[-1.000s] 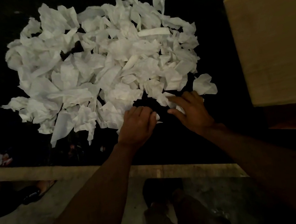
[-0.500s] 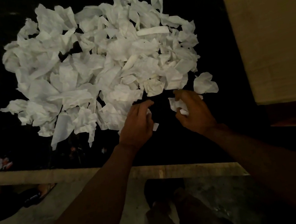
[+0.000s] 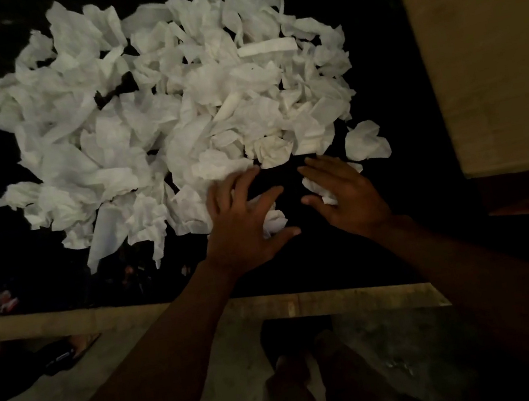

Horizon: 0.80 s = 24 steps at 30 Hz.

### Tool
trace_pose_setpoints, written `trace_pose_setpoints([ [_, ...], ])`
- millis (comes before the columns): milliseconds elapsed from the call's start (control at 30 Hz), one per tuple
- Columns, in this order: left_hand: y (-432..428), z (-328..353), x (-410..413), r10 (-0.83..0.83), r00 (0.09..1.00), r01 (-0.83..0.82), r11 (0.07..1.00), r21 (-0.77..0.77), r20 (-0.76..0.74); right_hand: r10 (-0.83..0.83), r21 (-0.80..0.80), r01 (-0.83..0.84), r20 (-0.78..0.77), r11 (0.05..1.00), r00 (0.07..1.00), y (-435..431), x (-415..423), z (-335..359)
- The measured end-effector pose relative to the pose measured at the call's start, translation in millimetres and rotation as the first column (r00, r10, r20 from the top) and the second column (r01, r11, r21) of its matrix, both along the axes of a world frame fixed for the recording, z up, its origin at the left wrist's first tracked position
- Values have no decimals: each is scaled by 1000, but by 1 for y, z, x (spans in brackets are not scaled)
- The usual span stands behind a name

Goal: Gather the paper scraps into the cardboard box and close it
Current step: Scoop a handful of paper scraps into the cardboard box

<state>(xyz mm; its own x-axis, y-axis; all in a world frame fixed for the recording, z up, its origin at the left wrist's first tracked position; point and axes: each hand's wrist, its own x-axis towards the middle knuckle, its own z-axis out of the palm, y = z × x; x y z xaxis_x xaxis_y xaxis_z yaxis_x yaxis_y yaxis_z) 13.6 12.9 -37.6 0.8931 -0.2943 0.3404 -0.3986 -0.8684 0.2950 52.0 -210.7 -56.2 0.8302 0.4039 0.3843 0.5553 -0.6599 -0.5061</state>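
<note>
While almost every paper scrap lies in a broad white pile (image 3: 174, 121) on the dark table (image 3: 411, 218), the task looks barely begun. The pile spreads from ten to twelve o'clock of the hands, and no scrap can be seen in or on the cardboard box (image 3: 493, 60), which stands well apart at two o'clock. Only a plain cardboard face of the box shows, so I cannot tell whether it is open. The left hand (image 3: 243, 228) is spread wide at the pile's six o'clock edge, with a small crumpled scrap (image 3: 274, 224) beside its thumb. The right hand (image 3: 347, 196) lies with fingers stretched over another scrap (image 3: 317, 190). One loose scrap (image 3: 366, 141) sits at its one o'clock. Gathering, loading and closing all seem left to do.
</note>
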Motion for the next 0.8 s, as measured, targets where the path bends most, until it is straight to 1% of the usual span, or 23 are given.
trace_pose_setpoints([
  [67, -2, -1, -3, 116, 993, -114, 990, 85, -13, -7, -5, 7, 20, 1000, 1000, 0, 0, 1],
  [100, -2, -2, -2, 129, 991, -126, 988, 88, -31, -11, -3, 11, 32, 1000, 999, 0, 0, 0],
  [233, 2, -17, 8, 23, 997, -29, 997, -72, -78, -28, 12, 28, 34, 1000, 999, 2, 1, 0],
  [267, 4, -20, 10, 9, 997, -16, 996, -86, -73, -33, 11, 33, 29, 999, 999, 2, 1, 0],
  [333, 4, -20, 13, 10, 999, -14, 995, -101, -37, -39, 7, 39, 29, 999, 999, 2, 1, -1],
  [433, 2, -11, 10, 20, 999, -10, 975, -221, 42, -43, 16, 43, 26, 999, 999, 2, 2, -2],
  [467, 2, -8, 8, 33, 999, -23, 963, -268, 34, -44, 20, 44, 18, 999, 999, 3, 2, -3],
  [567, 4, -2, 5, 75, 993, -105, 913, -395, -91, -48, 22, 48, -4, 999, 999, 2, 1, -2],
  [633, 4, 1, 7, 95, 986, -148, 887, -437, -140, -56, 30, 56, -18, 998, 998, 3, 1, 0],
  [700, 4, 5, 9, 100, 982, -161, 886, -434, -159, -68, 36, 68, -21, 997, 997, 3, 2, 2],
  [800, 5, 9, 12, 120, 976, -181, 912, -369, -183, -107, 21, 108, -29, 994, 994, 6, 4, 4],
])
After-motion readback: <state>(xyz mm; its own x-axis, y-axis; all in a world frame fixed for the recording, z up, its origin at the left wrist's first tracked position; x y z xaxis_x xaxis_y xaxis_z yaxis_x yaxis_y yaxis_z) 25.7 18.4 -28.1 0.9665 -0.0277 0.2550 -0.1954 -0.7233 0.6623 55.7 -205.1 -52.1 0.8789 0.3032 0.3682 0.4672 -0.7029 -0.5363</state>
